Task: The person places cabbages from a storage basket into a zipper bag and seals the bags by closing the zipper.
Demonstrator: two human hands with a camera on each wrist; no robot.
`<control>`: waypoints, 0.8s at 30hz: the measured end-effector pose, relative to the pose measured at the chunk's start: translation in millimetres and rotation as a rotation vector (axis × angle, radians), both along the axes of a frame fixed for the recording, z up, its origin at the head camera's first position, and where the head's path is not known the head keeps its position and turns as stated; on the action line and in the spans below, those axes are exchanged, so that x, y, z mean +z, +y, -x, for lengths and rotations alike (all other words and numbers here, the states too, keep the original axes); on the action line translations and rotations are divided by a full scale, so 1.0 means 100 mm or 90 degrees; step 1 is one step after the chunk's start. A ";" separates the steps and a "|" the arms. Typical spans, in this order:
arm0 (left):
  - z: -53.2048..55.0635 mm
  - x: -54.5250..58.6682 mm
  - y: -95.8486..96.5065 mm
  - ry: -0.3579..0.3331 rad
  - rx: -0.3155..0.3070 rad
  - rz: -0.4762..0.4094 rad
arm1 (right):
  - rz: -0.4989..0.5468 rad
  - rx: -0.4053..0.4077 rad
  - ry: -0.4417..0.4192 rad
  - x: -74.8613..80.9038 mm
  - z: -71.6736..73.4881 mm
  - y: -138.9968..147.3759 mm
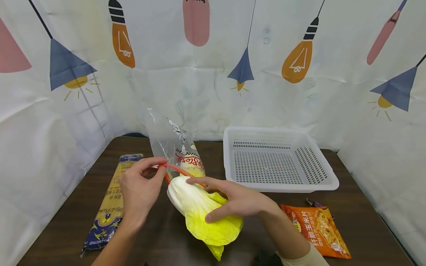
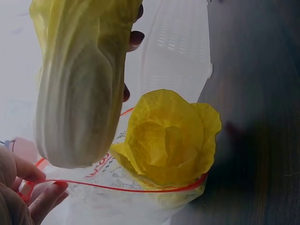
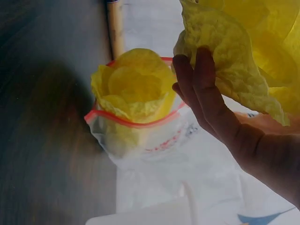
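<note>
My left hand (image 1: 141, 186) pinches the red zip edge of a clear zip bag (image 1: 163, 138) between thumb and fingers. The bag has red lettering, and its mouth gapes. My right hand (image 1: 241, 199) grips a pale yellow napa cabbage (image 1: 213, 223) from above, its white base pointing toward the bag. In the left wrist view this cabbage (image 2: 77, 101) hangs above the bag's mouth, still outside it. A second yellow cabbage (image 2: 164, 140) sits inside the bag, its leafy end at the opening; the right wrist view shows that cabbage (image 3: 136, 86) too.
A spaghetti packet (image 1: 111, 207) lies on the left of the dark table (image 1: 159, 240). At the back right stands a white perforated basket (image 1: 281, 186). An orange snack bag (image 1: 317, 229) lies at the right, with a small purple wrapper (image 1: 313, 202) behind it.
</note>
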State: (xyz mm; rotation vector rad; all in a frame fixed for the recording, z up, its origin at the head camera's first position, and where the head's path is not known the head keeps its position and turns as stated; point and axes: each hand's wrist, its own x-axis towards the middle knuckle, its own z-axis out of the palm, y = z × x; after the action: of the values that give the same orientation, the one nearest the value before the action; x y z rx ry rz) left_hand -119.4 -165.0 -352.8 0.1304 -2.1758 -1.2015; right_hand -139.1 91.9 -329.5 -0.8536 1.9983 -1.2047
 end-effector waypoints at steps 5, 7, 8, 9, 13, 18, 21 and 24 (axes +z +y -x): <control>0.00 -0.01 0.01 0.022 -0.009 0.008 | 0.005 -0.027 -0.008 -0.04 0.01 -0.03; 0.01 -0.01 0.01 0.028 -0.013 0.014 | 0.014 -0.034 -0.009 -0.05 0.01 -0.04; 0.01 -0.01 0.01 0.031 -0.016 0.016 | 0.019 -0.036 -0.005 -0.05 0.01 -0.04; 0.01 -0.02 0.01 0.035 -0.019 0.021 | 0.024 -0.041 -0.003 -0.05 0.01 -0.04; 0.02 -0.04 0.00 0.063 -0.033 0.055 | 0.057 -0.064 0.007 -0.06 -0.02 -0.05; 0.04 -0.06 -0.01 0.103 -0.054 0.083 | 0.086 -0.115 0.012 -0.08 -0.06 -0.07; 0.06 -0.08 -0.01 0.127 -0.069 0.082 | 0.092 -0.152 0.028 -0.10 -0.08 -0.09; 0.07 -0.09 0.00 0.143 -0.077 0.081 | 0.079 -0.186 0.060 -0.13 -0.10 -0.13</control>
State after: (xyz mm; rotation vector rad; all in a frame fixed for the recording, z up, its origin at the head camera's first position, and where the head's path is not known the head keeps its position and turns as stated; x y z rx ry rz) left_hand -126.3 -165.3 -362.1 -0.1837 -2.0778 -1.0824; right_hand -129.4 79.2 -342.1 -0.7056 2.1997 -1.4876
